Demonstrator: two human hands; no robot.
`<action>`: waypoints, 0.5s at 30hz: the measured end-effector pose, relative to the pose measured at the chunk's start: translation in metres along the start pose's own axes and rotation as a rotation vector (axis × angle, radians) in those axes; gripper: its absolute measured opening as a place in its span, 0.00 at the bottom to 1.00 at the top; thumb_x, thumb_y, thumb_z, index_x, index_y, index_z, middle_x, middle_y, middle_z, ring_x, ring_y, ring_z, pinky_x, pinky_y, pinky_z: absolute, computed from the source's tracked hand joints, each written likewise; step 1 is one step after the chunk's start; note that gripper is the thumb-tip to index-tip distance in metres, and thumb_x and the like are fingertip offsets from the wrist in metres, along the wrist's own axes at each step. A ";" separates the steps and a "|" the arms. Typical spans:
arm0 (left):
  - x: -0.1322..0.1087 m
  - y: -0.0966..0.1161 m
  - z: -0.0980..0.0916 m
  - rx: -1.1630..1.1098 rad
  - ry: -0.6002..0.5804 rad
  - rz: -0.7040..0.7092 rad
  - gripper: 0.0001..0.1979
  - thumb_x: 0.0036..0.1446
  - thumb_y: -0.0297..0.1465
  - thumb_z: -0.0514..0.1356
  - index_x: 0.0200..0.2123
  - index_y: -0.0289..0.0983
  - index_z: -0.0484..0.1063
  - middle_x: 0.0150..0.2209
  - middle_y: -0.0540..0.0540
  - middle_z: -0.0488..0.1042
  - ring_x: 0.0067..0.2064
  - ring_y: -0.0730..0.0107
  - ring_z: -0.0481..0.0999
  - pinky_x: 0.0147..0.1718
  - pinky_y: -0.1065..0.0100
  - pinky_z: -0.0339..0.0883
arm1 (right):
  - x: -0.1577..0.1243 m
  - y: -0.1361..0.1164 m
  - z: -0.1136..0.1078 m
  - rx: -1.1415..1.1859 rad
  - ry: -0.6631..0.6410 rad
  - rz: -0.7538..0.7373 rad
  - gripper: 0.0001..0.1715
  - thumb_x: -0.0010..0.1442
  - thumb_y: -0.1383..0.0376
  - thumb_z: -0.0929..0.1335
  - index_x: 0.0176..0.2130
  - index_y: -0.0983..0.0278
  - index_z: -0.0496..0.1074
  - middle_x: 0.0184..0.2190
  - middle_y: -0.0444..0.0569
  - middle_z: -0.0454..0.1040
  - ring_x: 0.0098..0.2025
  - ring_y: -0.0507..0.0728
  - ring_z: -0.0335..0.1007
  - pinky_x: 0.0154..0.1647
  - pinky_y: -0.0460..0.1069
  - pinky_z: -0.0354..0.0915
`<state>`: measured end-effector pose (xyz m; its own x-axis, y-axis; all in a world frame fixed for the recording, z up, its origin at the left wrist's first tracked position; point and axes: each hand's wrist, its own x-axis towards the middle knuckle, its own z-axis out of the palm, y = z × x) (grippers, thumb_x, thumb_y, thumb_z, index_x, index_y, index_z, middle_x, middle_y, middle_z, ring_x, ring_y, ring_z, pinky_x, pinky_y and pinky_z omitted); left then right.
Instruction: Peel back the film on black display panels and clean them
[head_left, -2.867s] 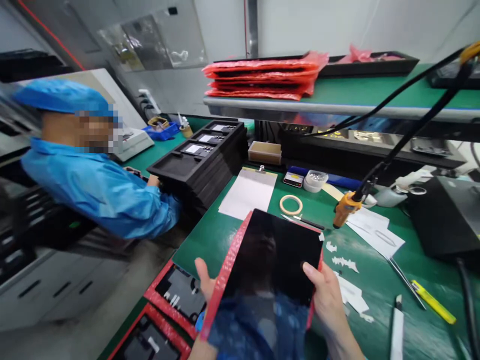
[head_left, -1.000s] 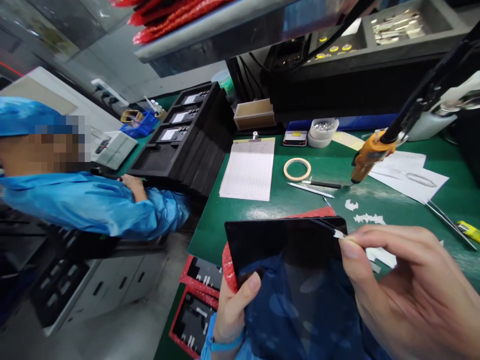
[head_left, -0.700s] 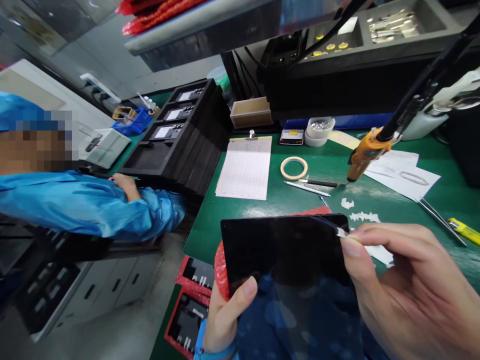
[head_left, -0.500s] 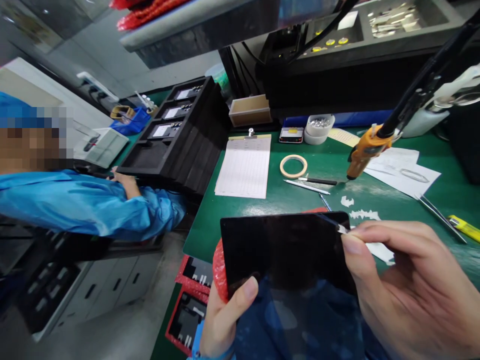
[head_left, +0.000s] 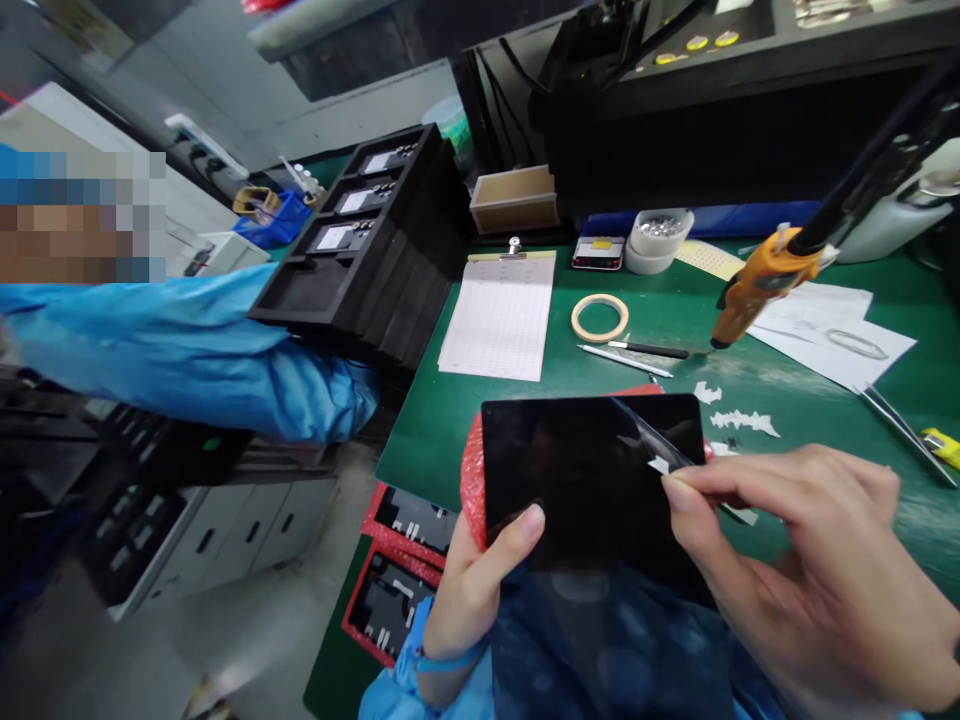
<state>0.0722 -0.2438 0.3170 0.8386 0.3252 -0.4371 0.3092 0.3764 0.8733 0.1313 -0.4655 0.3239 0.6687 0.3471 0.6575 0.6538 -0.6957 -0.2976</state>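
Observation:
A flat, glossy black tablet is tilted up before me over the front of the green bench. My left hand is closed on its left side, thumb on the glass and fingers hidden behind. Red bubble wrap sticks out past the left edge of the tablet. At the upper right, a clear film is lifted off the glass in a fold. My right hand pinches the film between thumb and forefinger, beside a small white tab.
Torn white paper scraps, a tape roll, tweezers and a hanging orange electric screwdriver are beyond the tablet. A clipboard lies left. A co-worker's blue sleeve reaches by stacked black trays. Red-wrapped panels sit below.
My right hand has drawn the film's corner inward to the left, so more of it is lifted. The tablet sits a little higher in view. The co-worker's arm has shifted and that hand is hidden now.

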 end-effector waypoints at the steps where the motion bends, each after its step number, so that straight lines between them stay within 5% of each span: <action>1: 0.001 -0.001 0.002 -0.017 -0.026 -0.009 0.34 0.58 0.42 0.85 0.66 0.42 0.88 0.65 0.40 0.90 0.71 0.38 0.85 0.69 0.53 0.83 | 0.000 0.000 0.000 -0.004 -0.034 -0.053 0.09 0.87 0.64 0.69 0.47 0.59 0.74 0.33 0.40 0.83 0.30 0.54 0.76 0.44 0.58 0.61; 4: 0.006 -0.004 0.005 -0.031 -0.097 -0.044 0.34 0.59 0.45 0.84 0.65 0.40 0.88 0.59 0.40 0.92 0.61 0.41 0.91 0.62 0.52 0.87 | -0.001 -0.009 0.007 -0.016 -0.033 -0.036 0.10 0.87 0.68 0.68 0.48 0.61 0.74 0.33 0.42 0.84 0.32 0.54 0.79 0.47 0.58 0.62; 8: 0.012 -0.007 0.009 0.049 -0.257 0.004 0.29 0.65 0.56 0.79 0.49 0.35 0.94 0.46 0.39 0.93 0.52 0.47 0.92 0.57 0.57 0.86 | -0.007 -0.019 0.024 -0.006 -0.054 -0.076 0.11 0.88 0.70 0.65 0.48 0.63 0.73 0.33 0.44 0.84 0.32 0.53 0.78 0.48 0.57 0.62; 11: 0.017 -0.007 0.012 0.029 -0.383 0.041 0.29 0.70 0.58 0.75 0.50 0.36 0.94 0.50 0.39 0.93 0.54 0.49 0.92 0.61 0.58 0.84 | -0.011 -0.014 0.031 0.013 -0.091 -0.165 0.10 0.89 0.69 0.65 0.49 0.64 0.73 0.33 0.44 0.82 0.32 0.53 0.78 0.46 0.58 0.60; 15: 0.022 -0.012 0.011 0.048 -0.393 0.095 0.30 0.71 0.59 0.73 0.52 0.37 0.93 0.56 0.38 0.92 0.59 0.47 0.91 0.65 0.56 0.83 | -0.014 -0.008 0.030 0.001 -0.120 -0.187 0.10 0.89 0.68 0.65 0.51 0.65 0.74 0.34 0.45 0.81 0.34 0.54 0.76 0.48 0.58 0.60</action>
<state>0.0918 -0.2509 0.2988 0.9692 -0.0036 -0.2462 0.2346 0.3169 0.9190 0.1273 -0.4454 0.2965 0.5733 0.5421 0.6144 0.7704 -0.6120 -0.1788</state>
